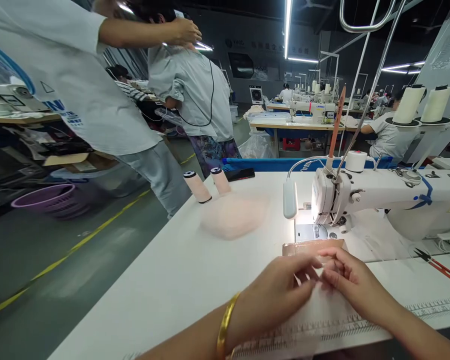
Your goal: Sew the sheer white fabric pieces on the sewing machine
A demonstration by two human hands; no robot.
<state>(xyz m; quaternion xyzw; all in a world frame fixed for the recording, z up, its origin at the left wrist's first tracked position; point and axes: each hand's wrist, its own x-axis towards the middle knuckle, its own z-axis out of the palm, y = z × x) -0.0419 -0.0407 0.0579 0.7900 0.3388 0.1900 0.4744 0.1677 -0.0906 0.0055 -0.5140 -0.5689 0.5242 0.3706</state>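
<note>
Both hands meet just in front of the sewing machine [375, 192], over the white tabletop. My left hand [281, 287], with a gold bangle at the wrist, has its thumb and fingers closed in a pinch. Facing it, my right hand [354, 285] is pinched too, fingertips nearly touching the left ones. A thin, pale sheer fabric [317, 305] seems to run between the fingertips and down toward me; its edges are hard to make out. Right behind the fingers lies a shiny pinkish-brown strip [303, 247], near the machine's needle plate. The fingers cover part of it.
Peach sheer fabric [234, 215] lies left on the table, by two thread cones [197, 186] and a dark phone-like object [240, 174]. Red-handled thread snips [440, 267] rest at right. A ruler scale [345, 325] runs along the front edge. People stand beyond the table's left side.
</note>
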